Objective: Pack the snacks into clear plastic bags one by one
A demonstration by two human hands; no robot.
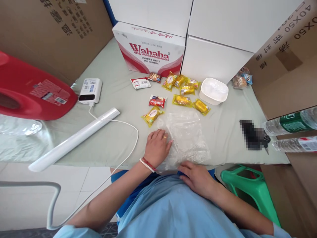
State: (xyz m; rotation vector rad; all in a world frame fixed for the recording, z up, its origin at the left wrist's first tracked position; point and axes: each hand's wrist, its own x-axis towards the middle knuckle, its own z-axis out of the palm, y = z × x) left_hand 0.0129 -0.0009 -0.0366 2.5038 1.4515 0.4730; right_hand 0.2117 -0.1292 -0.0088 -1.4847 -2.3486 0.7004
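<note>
A clear plastic bag [188,135] lies flattened and creased on the cloth-covered table in front of me. My left hand [157,147] rests palm down at the bag's left side, fingers stretched out. At the table's front edge, my right hand [196,177] lies by the bag's near side with its fingers apart; neither hand holds anything. Just beyond my left hand are a yellow-wrapped snack [152,115] and a red-wrapped snack [158,101]. Several more yellow packets [182,100] lie farther back, beside a white plastic bowl [213,91].
Left are a power bank [90,90] with a white cable, a long white tube [76,138] and a red jug [37,89]. A Wahaha carton [153,49] stands behind. Bottles [292,122] and a pixelated dark item [251,135] are right; a green stool [250,188] stands below.
</note>
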